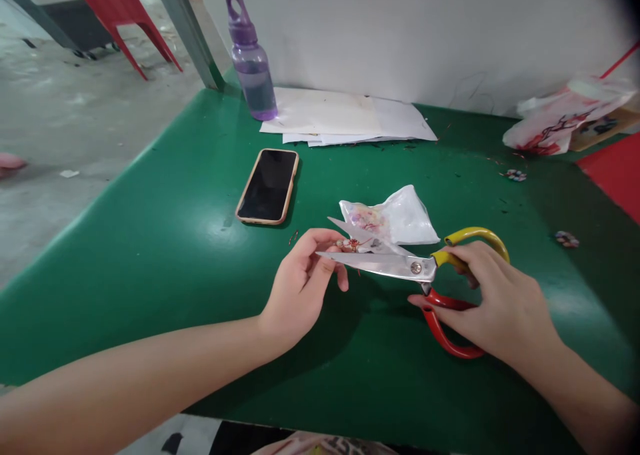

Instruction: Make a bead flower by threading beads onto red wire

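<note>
My right hand (505,301) grips a pair of scissors (385,263) by its handles, one yellow and one red. The blades stand apart and point left. Between them is a small beaded piece (354,243) with red thread, pinched in the fingertips of my left hand (305,285). The lower blade passes in front of the left fingertips; whether it touches them I cannot tell. Just behind the blades lies a clear plastic bag (407,218) with pinkish beads at its left end.
A phone (267,187) lies left of centre on the green table (150,268). Behind it are a purple water bottle (254,75) and white papers (330,115) by the wall. Two beaded clusters (567,239) and a bagged drink cup (565,118) are at right. A red chair (120,8) stands beyond.
</note>
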`<state>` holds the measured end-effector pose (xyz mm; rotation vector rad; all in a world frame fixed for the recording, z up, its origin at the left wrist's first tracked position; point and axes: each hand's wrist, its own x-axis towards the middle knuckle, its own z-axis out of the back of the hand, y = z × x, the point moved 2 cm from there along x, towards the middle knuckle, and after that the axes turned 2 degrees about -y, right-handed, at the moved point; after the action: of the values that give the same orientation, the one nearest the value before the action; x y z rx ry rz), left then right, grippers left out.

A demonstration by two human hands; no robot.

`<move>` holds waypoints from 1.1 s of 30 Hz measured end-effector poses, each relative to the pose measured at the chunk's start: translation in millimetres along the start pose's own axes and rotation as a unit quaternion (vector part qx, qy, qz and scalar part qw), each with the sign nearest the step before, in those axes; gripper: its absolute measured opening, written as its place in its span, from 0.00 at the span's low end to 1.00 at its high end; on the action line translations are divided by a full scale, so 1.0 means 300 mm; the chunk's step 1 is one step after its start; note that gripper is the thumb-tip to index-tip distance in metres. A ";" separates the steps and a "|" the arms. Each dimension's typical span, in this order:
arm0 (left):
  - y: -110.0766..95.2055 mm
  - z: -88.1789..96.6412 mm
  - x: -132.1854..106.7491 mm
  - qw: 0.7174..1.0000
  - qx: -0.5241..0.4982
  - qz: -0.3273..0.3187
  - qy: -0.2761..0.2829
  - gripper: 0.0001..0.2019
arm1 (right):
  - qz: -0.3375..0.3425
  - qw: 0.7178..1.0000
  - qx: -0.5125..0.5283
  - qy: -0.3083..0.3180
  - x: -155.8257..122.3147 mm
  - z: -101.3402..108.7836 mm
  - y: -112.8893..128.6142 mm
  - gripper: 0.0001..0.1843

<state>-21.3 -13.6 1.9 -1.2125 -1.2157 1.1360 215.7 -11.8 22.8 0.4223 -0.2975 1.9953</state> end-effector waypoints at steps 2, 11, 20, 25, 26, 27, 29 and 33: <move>-0.001 -0.001 -0.001 1.000 -0.004 -0.001 0.010 0.06 | 0.003 1.000 0.002 -0.004 0.000 0.000 0.000 0.35; 0.005 0.000 -0.007 0.999 -0.013 0.000 0.049 0.05 | 0.014 1.000 -0.005 -0.016 0.002 0.000 0.010 0.31; 0.016 -0.006 -0.010 0.998 -0.008 -0.006 0.066 0.04 | 0.036 0.999 -0.015 -0.028 -0.003 -0.004 0.005 0.30; 0.017 -0.007 -0.007 0.997 -0.011 -0.005 0.071 0.04 | 0.035 0.999 -0.016 -0.029 -0.001 -0.002 0.011 0.29; 0.015 -0.007 -0.008 0.997 -0.010 -0.004 0.071 0.04 | 0.035 0.999 -0.016 -0.028 -0.001 -0.002 0.012 0.29; 0.013 -0.008 -0.009 0.997 -0.010 -0.002 0.072 0.04 | 0.037 0.999 -0.015 -0.026 0.000 -0.002 0.013 0.29; 0.008 -0.008 -0.010 0.998 -0.013 0.001 0.069 0.04 | 0.043 0.999 -0.015 -0.021 0.000 -0.002 0.013 0.28; 0.003 -0.010 -0.011 0.998 -0.007 0.001 0.066 0.04 | 0.045 0.999 -0.019 -0.002 -0.005 -0.003 0.005 0.26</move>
<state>-18.5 -16.9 1.0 -1.2792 -1.1243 1.0337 214.7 -13.2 21.3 0.3956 -0.3625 2.0726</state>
